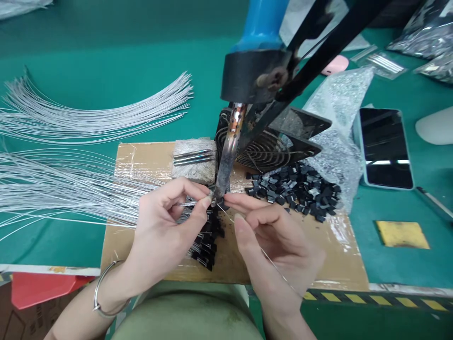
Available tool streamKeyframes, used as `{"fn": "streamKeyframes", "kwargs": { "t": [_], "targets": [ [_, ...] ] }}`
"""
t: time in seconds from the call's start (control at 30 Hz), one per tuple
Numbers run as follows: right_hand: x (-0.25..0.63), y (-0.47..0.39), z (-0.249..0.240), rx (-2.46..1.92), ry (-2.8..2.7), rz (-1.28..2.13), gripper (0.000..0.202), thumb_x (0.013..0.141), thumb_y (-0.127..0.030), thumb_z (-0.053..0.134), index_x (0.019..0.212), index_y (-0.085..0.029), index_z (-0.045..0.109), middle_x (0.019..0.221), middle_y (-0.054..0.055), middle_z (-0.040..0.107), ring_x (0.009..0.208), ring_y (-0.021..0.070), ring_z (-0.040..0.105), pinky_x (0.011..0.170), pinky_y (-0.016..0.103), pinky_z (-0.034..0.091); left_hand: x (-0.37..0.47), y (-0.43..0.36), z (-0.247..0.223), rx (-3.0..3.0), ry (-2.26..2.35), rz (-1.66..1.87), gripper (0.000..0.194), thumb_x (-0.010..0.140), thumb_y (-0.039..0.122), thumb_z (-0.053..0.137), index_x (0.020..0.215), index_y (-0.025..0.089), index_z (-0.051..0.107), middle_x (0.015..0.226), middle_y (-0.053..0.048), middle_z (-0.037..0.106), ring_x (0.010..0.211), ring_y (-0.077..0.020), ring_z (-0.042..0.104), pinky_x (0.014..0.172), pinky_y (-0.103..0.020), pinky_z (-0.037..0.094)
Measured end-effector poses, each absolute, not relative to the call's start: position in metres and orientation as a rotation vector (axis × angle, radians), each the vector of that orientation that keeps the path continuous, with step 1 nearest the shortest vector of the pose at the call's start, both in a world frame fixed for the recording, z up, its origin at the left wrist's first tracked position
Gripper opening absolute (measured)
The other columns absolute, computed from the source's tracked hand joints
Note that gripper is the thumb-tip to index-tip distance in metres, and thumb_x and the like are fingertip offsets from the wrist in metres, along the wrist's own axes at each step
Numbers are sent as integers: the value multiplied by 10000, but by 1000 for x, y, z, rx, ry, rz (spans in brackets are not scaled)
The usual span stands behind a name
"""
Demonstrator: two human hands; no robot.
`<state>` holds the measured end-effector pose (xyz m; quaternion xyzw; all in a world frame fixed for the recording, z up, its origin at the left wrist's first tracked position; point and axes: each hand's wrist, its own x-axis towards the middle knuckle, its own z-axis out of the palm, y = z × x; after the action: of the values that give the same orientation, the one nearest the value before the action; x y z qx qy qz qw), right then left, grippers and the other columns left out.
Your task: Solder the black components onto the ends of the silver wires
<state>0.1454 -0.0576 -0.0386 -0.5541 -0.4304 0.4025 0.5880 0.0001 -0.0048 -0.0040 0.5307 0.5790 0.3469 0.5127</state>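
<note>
My left hand (170,226) pinches a white wire close to its end, just under the tip of a blue-handled soldering iron (230,151) fixed on a black arm. Thin solder wire (274,267) runs across my right hand (276,236), pinched between thumb and fingers, and its end reaches the iron's tip. The small part at the tip is mostly hidden by my left fingertips. Below the tip lie wires with black connectors (205,250) on their ends. Loose black connectors (297,189) form a pile right of the iron.
Cardboard (339,264) covers the green table (141,47). A black fan (272,141) stands behind the iron. White wire bundles (106,115) lie at the left. On the right are a phone (385,146), a yellow sponge (403,234) and bubble wrap (339,108).
</note>
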Motion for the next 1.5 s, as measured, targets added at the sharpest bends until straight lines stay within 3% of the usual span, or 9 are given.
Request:
{"fn": "streamKeyframes", "kwargs": {
  "t": [0.43, 0.97, 1.5],
  "targets": [
    [142, -60, -41, -1303, -955, 921, 183, 933, -101, 696, 804, -223, 650, 1161, 74, 833, 1056, 223, 807, 994, 373, 637, 0, -3, -4, 1310, 1436, 797, 113, 867, 154, 724, 765, 182, 684, 836, -27, 783, 644, -128, 619, 526, -235, 406],
    [141, -59, -43, -1277, -976, 915, 172, 940, -112, 690, 812, -219, 647, 1181, 79, 828, 1070, 223, 810, 1002, 358, 652, 0, -3, -3, 1276, 1436, 807, 113, 869, 160, 737, 765, 182, 697, 841, -30, 779, 697, -143, 659, 604, -239, 477],
    [138, -58, -39, -1306, -957, 877, 187, 934, -127, 702, 784, -222, 645, 1139, 66, 835, 1035, 209, 813, 989, 351, 647, 0, -3, -3, 1309, 1432, 792, 116, 871, 160, 723, 765, 184, 686, 841, -29, 778, 652, -127, 621, 517, -236, 389]
  ]
}}
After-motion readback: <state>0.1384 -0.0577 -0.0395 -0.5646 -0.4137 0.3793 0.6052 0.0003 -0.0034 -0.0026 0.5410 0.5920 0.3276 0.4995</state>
